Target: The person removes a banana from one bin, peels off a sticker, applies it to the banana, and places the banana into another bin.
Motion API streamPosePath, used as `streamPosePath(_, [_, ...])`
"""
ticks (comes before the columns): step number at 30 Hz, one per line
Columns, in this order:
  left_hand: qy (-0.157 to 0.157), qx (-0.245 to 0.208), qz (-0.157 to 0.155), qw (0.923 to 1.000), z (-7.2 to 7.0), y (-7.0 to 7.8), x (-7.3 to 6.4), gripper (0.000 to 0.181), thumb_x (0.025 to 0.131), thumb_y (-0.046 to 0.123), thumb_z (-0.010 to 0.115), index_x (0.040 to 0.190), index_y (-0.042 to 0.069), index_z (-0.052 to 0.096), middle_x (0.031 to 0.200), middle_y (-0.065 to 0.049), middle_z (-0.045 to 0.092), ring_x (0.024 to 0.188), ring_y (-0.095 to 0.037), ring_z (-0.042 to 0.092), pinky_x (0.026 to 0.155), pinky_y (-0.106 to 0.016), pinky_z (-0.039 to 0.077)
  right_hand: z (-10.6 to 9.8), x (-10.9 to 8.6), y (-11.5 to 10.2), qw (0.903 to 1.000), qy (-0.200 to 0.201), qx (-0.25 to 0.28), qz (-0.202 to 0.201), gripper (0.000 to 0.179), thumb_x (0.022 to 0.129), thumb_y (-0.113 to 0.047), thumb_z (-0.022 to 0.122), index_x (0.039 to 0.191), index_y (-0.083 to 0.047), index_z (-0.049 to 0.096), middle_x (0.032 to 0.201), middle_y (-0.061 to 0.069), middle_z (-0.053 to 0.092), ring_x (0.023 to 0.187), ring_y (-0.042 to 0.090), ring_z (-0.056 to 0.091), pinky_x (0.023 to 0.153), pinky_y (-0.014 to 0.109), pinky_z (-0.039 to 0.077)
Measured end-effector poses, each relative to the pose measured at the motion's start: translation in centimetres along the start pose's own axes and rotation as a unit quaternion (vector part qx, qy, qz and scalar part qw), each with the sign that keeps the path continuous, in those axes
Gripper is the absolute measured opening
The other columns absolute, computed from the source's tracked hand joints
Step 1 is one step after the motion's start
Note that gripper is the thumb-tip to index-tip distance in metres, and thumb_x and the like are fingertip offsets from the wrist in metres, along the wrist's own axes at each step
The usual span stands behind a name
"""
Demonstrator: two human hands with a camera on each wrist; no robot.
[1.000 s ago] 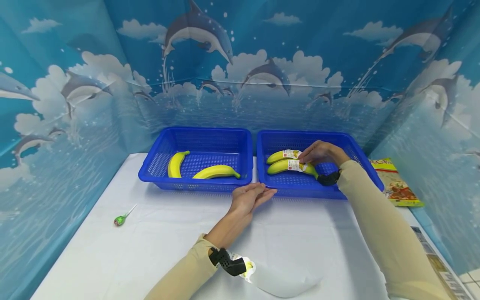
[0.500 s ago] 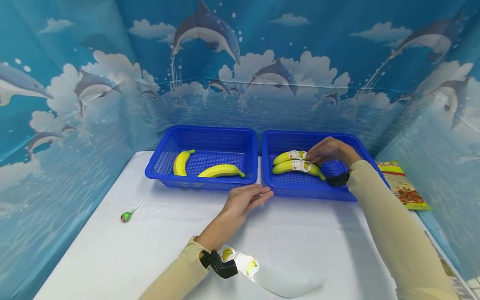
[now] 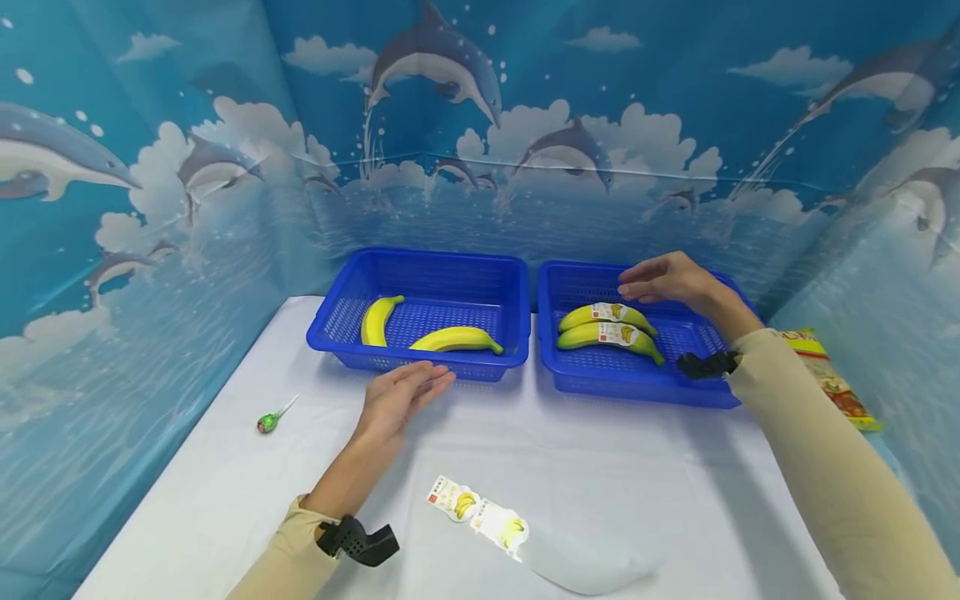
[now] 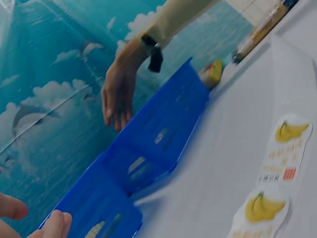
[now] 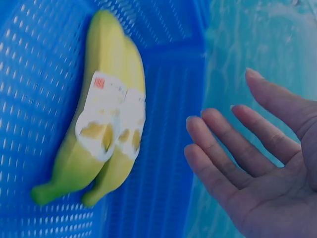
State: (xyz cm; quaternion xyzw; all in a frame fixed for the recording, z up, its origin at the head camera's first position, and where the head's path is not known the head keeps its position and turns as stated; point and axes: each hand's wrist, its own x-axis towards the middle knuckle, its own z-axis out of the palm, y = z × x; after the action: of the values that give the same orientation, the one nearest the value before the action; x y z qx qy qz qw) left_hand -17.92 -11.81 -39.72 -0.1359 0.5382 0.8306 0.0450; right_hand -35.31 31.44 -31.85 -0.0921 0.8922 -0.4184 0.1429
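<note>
Two bananas with white labels lie side by side in the right blue basket [image 3: 637, 387]; the front banana [image 3: 592, 335] and the rear banana [image 3: 573, 317] both have their labels facing up. My right hand [image 3: 671, 279] hovers over the back of this basket, fingers relaxed and holding nothing. In the right wrist view its fingers are spread, apart from the bananas. My left hand [image 3: 390, 404] is just in front of the left blue basket [image 3: 420, 367], fingers loosely extended. That basket holds a curved banana [image 3: 378, 321] at its left and another banana [image 3: 457, 338] along its front.
A label strip with two banana-printed labels [image 3: 498, 525] and a clear backing [image 3: 592, 571] lies on the white table near the front. A green-wrapped lollipop [image 3: 267, 422] is at the left. Right of the baskets stands a yellow food packet [image 3: 836, 383]. A dolphin-print curtain [image 3: 465, 208] surrounds the table.
My right hand has let go of the rear banana's label area and lifted away. My left hand has moved left, from between the baskets to in front of the left one.
</note>
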Motion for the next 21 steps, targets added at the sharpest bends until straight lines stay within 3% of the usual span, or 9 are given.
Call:
streamPosePath(4, [0.027, 0.002, 0.007, 0.9996, -2.7, 1.5, 0.3, 0.044, 0.108, 0.001, 0.06, 0.149, -0.011, 0.049, 0.135, -0.029, 0.068, 0.114, -0.026, 0.077, 0.104, -0.034, 0.058, 0.7, -0.8, -1.7, 0.9996, -0.01, 0.001, -0.027, 0.059, 0.103, -0.031, 0.077, 0.15, 0.001, 0.06, 0.144, 0.02, 0.067, 0.113, 0.014, 0.073, 0.102, 0.039, 0.06])
streamPosePath(8, [0.056, -0.008, 0.009, 0.9984, -5.1, 3.1, 0.6, 0.045, 0.108, 0.003, 0.06, 0.15, -0.011, 0.048, 0.123, -0.019, 0.075, 0.111, -0.021, 0.078, 0.105, -0.031, 0.057, 1.3, -1.4, -3.1, 0.9984, -0.02, 0.017, -0.049, 0.056, 0.103, -0.027, 0.078, 0.149, -0.001, 0.062, 0.142, 0.018, 0.069, 0.109, 0.01, 0.074, 0.1, 0.033, 0.06])
streamPosePath(13, [0.099, -0.034, 0.01, 0.9944, -7.8, 4.9, 0.8, 0.04, 0.108, 0.005, 0.063, 0.144, -0.004, 0.049, 0.106, -0.007, 0.076, 0.107, -0.017, 0.078, 0.104, -0.03, 0.057, 2.5, -1.7, -4.9, 0.9966, -0.036, 0.017, -0.072, 0.052, 0.102, -0.028, 0.078, 0.147, -0.004, 0.065, 0.142, 0.015, 0.07, 0.116, 0.013, 0.072, 0.106, 0.04, 0.057])
streamPosePath(17, [0.137, -0.047, 0.013, 0.9894, -9.5, 6.1, 1.3, 0.029, 0.108, 0.009, 0.065, 0.133, 0.0, 0.054, 0.109, -0.007, 0.071, 0.103, -0.015, 0.078, 0.102, -0.03, 0.058, 3.7, -1.8, -6.6, 0.9944, -0.054, 0.015, -0.09, 0.05, 0.103, -0.026, 0.078, 0.147, -0.005, 0.065, 0.142, 0.015, 0.07, 0.125, 0.02, 0.07, 0.109, 0.043, 0.056])
streamPosePath(21, [0.178, -0.034, 0.011, 0.9835, -10.4, 7.0, 1.9, 0.037, 0.109, 0.015, 0.065, 0.14, 0.001, 0.052, 0.119, -0.008, 0.062, 0.105, -0.014, 0.076, 0.1, -0.03, 0.059, 4.9, -1.5, -8.1, 0.9911, -0.076, 0.019, -0.108, 0.049, 0.104, -0.02, 0.076, 0.147, 0.0, 0.063, 0.142, 0.018, 0.069, 0.126, 0.025, 0.07, 0.103, 0.036, 0.059])
